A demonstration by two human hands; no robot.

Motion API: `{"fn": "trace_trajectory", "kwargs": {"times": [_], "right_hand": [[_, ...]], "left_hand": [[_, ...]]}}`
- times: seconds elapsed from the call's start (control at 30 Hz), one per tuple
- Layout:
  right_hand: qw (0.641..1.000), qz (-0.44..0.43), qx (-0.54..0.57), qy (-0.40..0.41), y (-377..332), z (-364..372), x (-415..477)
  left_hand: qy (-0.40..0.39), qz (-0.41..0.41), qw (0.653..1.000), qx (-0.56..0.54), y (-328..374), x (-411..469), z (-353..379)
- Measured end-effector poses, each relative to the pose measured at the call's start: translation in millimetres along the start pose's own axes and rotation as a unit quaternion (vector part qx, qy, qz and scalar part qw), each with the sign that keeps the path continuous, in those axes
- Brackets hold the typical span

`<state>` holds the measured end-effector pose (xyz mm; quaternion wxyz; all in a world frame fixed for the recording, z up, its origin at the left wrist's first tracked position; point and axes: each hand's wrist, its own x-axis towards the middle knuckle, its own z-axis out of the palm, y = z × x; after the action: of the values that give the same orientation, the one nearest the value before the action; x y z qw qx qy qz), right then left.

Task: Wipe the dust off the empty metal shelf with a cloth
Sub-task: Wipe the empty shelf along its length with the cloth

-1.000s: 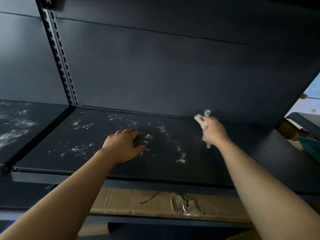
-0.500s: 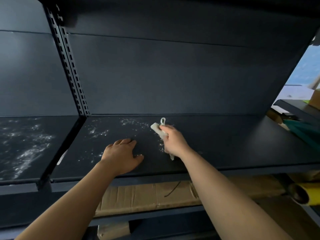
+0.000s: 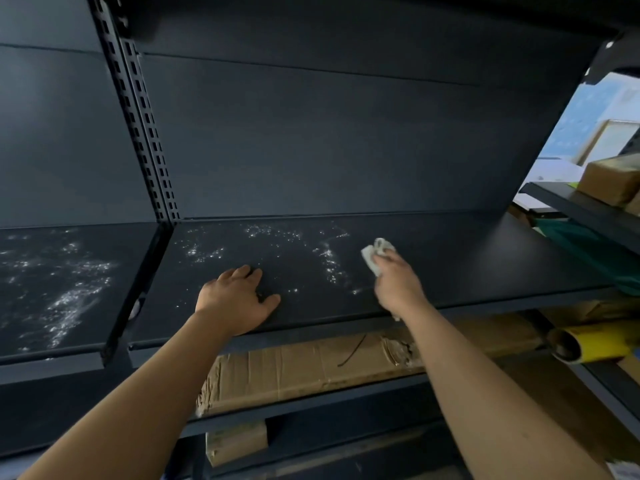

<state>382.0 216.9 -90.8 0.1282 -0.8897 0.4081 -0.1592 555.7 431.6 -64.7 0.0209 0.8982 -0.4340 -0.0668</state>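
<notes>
Dusty metal shelf still carries white specks just left of the cloth, which the gripping right hand has swept rightward, away from the flat, resting left hand, apparently clearing little so far.

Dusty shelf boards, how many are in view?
2. One is the shelf the left hand rests on, dusty on its left half, where the right hand holds the cloth. The other is the neighbouring shelf left of the upright. Lower boards may hide more.

The right hand has swept the cloth rightward, apparently across the shelf.
</notes>
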Motion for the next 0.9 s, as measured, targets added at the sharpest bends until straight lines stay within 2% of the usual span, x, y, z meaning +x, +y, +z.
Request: {"fn": "trace_trajectory", "kwargs": {"times": [0.17, 0.27, 0.33, 0.4, 0.57, 0.67, 0.8, 0.9], "right_hand": [[0.990, -0.104, 0.084, -0.050, -79, 17, -26], [0.972, -0.085, 0.205, -0.074, -87, 8, -29], [0.969, -0.050, 0.240, -0.020, -69, -4, -21], [0.976, -0.004, 0.215, 0.027, -34, -19, -14], [0.989, 0.102, 0.100, 0.040, 53, -37, -10], [0.990, 0.121, 0.037, 0.055, 87, -37, 5], [0.984, 0.171, 0.016, 0.044, 119, -42, 32], [0.986, 0.164, 0.007, 0.027, 125, -36, 53]], "left_hand": [[-0.005, 0.006, 0.999, -0.041, -7, -2, 0], [0.003, 0.004, 0.998, -0.059, -11, -4, -2], [0.012, 0.001, 0.998, -0.064, -14, -4, -4], [0.014, 0.002, 0.998, -0.067, -12, -1, -6], [0.005, 0.023, 0.998, -0.053, 16, 13, -9], [-0.006, 0.038, 0.998, -0.047, 39, 26, -9], [-0.013, 0.043, 0.998, -0.036, 61, 45, -7], [-0.025, 0.031, 0.999, -0.029, 68, 57, -6]]}}
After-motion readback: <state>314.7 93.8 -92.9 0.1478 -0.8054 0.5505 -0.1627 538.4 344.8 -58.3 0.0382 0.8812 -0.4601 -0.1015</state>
